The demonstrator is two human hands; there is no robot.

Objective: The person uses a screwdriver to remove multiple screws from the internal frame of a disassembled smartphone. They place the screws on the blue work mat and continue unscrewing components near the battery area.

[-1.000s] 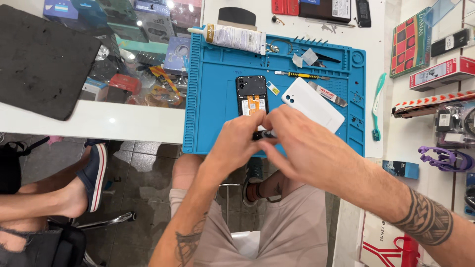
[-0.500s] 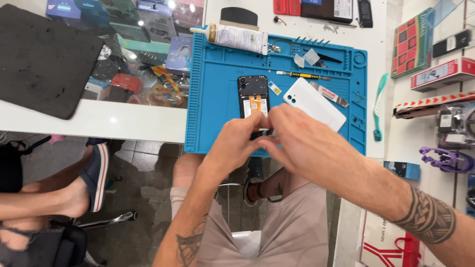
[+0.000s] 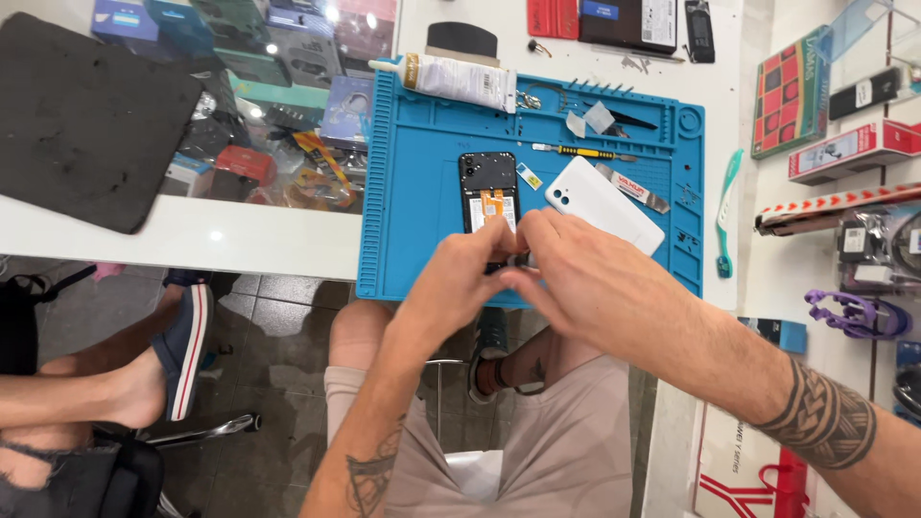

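A white glue tube [image 3: 459,81] with a pale cap is lying across the top left corner of the blue work mat [image 3: 413,192], which is sitting on the white bench [image 3: 278,251]. A green and red flat box [image 3: 789,91] is leaning at the right edge of the bench, with a red and white long box [image 3: 852,151] just below it. At the top, a red pack [image 3: 554,17] and a dark box with a white label [image 3: 641,21] are being cut off by the frame edge. Coloured packages [image 3: 288,115] are showing under glass to the left of the mat, too jumbled to sort out.

The opened black phone [image 3: 489,192] is lying upright in the middle of the mat, its lower end hidden behind both hands. A white back cover [image 3: 604,203] is resting just right of it, partly under the right hand [image 3: 585,278].

The left hand [image 3: 459,283] is reaching in from below, the right from the lower right, and their fingertips are meeting over the phone's lower end. The fingers of both are pinching together on a small dark part [image 3: 518,260], too small to make out.
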